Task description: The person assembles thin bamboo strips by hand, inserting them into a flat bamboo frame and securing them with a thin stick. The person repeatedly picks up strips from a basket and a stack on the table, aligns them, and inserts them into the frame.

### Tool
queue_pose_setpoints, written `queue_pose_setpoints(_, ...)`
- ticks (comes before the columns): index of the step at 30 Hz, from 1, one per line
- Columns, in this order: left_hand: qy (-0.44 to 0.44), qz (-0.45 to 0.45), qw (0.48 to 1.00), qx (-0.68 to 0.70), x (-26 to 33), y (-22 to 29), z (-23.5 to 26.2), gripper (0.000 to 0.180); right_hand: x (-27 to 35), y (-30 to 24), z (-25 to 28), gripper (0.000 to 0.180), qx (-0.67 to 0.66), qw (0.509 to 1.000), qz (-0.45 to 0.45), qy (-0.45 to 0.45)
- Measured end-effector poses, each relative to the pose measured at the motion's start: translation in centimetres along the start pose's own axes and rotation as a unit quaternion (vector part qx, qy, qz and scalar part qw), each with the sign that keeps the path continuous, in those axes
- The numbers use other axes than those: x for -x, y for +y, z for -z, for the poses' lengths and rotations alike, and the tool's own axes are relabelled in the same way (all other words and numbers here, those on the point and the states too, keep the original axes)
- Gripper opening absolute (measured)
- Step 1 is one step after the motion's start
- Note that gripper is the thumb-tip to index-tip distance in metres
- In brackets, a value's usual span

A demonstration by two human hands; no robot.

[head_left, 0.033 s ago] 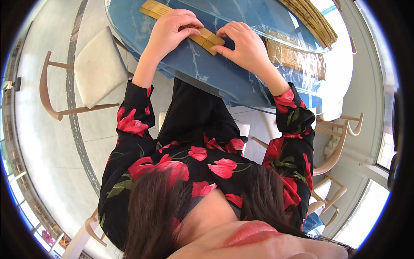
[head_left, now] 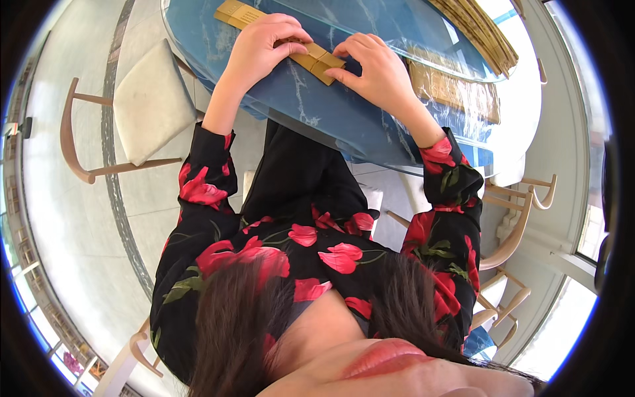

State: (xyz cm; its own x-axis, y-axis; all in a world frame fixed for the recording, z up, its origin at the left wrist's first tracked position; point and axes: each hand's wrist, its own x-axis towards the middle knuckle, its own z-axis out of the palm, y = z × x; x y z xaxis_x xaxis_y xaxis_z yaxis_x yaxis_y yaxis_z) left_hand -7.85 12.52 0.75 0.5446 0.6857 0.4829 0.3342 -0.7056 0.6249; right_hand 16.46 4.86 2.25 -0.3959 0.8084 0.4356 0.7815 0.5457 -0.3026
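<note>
Cardboard strip (head_left: 311, 58) lying diagonally on blue table (head_left: 344, 112); left hand (head_left: 261, 49) pressing its middle, right hand (head_left: 374, 69) pinching its near end.

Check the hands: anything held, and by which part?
Both hands press a flat tan cardboard strip on the blue table: left hand over its middle, right hand at its near end. Not lifted.

bright daylight | glare on floor (head_left: 79, 264) | fisheye-bent, dark rim | sharp focus
</note>
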Motion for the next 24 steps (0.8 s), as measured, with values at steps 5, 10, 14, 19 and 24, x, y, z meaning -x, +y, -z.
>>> queue_pose_setpoints(5,0.023,-0.037,0.998,-0.055,0.0,0.5,0.1,0.010,0.0,-0.1,0.2,0.032,-0.036,0.999,-0.024,0.012)
queue_pose_setpoints(10,0.039,-0.089,0.986,-0.139,0.2,1.6,-0.1,0.008,-0.2,0.0,0.3,0.023,-0.085,0.994,-0.056,0.030)
queue_pose_setpoints(14,0.039,-0.098,0.984,-0.147,0.2,1.2,-0.4,0.009,-0.2,0.8,-0.4,0.016,-0.124,0.988,-0.077,0.059)
queue_pose_setpoints(19,0.042,-0.150,0.977,-0.146,-0.4,1.4,-0.6,0.007,-0.3,0.5,-0.1,0.015,-0.158,0.981,-0.102,0.048)
queue_pose_setpoints(24,0.041,-0.166,0.974,-0.148,-1.1,1.1,-1.1,0.016,-0.4,0.6,0.2,0.016,-0.181,0.977,-0.109,0.025)
